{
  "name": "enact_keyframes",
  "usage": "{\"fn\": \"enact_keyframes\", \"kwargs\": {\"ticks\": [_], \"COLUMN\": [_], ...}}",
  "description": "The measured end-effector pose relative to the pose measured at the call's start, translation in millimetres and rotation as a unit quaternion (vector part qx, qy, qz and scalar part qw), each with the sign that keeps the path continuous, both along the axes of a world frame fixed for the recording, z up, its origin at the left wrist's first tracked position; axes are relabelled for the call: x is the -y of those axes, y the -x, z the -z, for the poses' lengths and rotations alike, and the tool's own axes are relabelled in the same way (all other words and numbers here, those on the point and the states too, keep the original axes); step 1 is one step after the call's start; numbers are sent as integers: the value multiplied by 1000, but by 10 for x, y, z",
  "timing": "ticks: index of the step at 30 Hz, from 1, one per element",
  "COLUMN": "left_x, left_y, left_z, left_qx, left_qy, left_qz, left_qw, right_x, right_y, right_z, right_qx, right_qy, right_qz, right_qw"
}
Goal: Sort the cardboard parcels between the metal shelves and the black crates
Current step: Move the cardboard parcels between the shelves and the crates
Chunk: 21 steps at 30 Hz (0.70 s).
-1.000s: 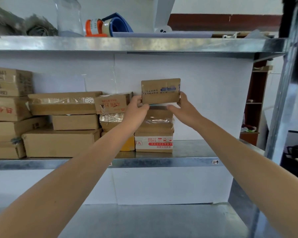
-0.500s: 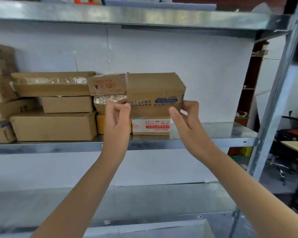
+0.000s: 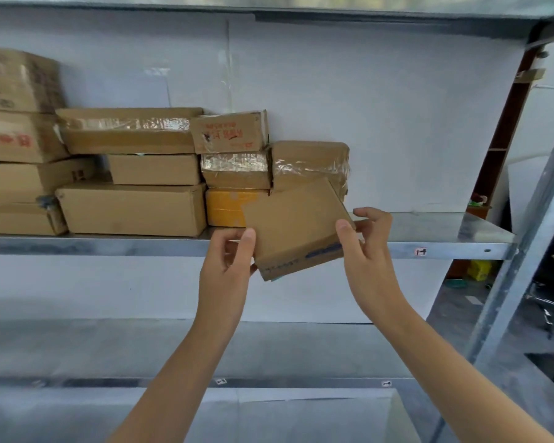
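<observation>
Stacked cardboard parcels (image 3: 131, 207) fill the left of your metal shelf (image 3: 429, 233), and just in front of its edge your left hand (image 3: 227, 266) and right hand (image 3: 365, 247) pinch the tilted flat parcel (image 3: 296, 225) by its opposite sides.
</observation>
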<state>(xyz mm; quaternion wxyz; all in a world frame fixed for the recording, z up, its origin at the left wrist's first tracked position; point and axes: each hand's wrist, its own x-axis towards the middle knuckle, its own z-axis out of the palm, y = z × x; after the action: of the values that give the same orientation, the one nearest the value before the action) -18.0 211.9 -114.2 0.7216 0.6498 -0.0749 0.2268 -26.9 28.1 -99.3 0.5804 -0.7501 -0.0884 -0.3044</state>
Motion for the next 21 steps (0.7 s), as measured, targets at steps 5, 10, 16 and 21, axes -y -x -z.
{"fn": "enact_keyframes", "kwargs": {"ticks": [5,10,16,21], "left_x": [-43,-85,-233,-359], "left_y": [62,100,149,279], "left_z": [87,146,299,558], "left_qx": [-3,1,-7,-89], "left_qy": [-32,-77,-99,4], "left_qz": [-35,-44,-74,-26], "left_qw": [999,996,992,996], "right_x": [5,-1,-32,-144], "right_y": [-32,-30,34,126], "right_z": [129,200,279,502], "right_qx": [-36,-49,-59,-101], "right_qy": [46,75,92,138], "right_qz": [-11,-35,-49,-48], "right_qw": [998,995,993,984]}}
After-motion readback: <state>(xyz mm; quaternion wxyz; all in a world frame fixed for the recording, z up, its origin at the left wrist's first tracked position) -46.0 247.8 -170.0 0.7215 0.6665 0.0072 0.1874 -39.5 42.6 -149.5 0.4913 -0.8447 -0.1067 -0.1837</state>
